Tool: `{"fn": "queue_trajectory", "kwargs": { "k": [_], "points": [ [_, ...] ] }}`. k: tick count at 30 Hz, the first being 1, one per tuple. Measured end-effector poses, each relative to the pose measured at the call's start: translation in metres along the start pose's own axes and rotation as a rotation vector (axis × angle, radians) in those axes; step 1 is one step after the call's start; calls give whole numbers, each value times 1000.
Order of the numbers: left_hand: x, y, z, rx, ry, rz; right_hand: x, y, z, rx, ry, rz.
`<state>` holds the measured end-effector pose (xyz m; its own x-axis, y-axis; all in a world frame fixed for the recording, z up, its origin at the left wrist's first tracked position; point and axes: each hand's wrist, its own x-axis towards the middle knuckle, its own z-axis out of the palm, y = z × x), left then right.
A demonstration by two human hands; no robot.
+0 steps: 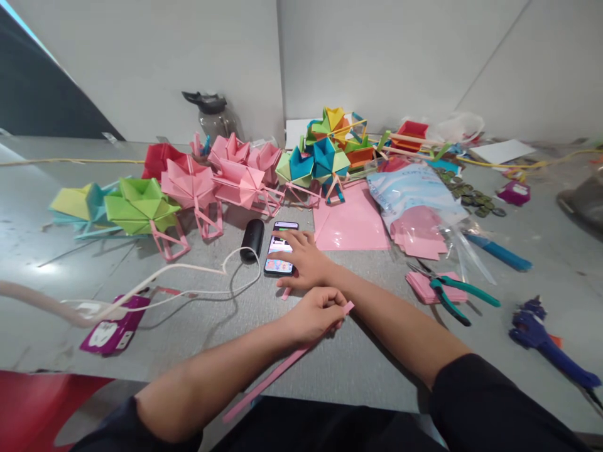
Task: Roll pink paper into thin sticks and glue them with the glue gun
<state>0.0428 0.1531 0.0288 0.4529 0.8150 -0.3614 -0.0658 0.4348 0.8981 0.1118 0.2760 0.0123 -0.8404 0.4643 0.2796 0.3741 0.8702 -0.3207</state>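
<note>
Near edge: left hand (315, 314), fingers pinched on long pink paper strip (282, 369) lying diagonally on grey tabletop (198, 339); just beyond, right hand (304, 257) fingers released, flat on lit phone (281, 248); black cylinder (252, 239) left of phone; far: origami models (226, 176) in row.

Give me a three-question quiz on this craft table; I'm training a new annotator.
1. True or false: the right hand rests on the smartphone.
2. What does the left hand hold?
A. the pliers
B. a long pink paper strip
C. the glue gun
3. Fill in: the pliers lie partly on a stack of ____ paper squares.

Key:
1. True
2. B, the pink paper strip
3. Pink; the stack sits right of the forearm.
</note>
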Motion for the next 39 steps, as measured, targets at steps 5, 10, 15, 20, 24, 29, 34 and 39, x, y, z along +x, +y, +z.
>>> {"fn": "queue_trajectory", "kwargs": {
  "k": [5,10,15,20,24,29,34,39],
  "points": [
    [-1,1,0,-5,0,1,-2,1,-2,9,27,0],
    [-2,4,-1,8,-14,3,-6,4,-5,33,101,20],
    [-2,5,0,-4,-11,5,-6,3,-5,54,108,38],
    [-2,5,1,0,-3,9,-6,3,-5,63,107,21],
    [-2,5,1,21,-1,22,-7,6,-2,86,133,-13],
    [-2,7,0,56,-4,24,-5,10,4,123,184,-54],
    [-2,7,-1,73,-16,37,-4,9,3,107,151,-25],
    [-3,6,-1,88,-12,48,-2,8,3,97,174,41]
  ]
}}
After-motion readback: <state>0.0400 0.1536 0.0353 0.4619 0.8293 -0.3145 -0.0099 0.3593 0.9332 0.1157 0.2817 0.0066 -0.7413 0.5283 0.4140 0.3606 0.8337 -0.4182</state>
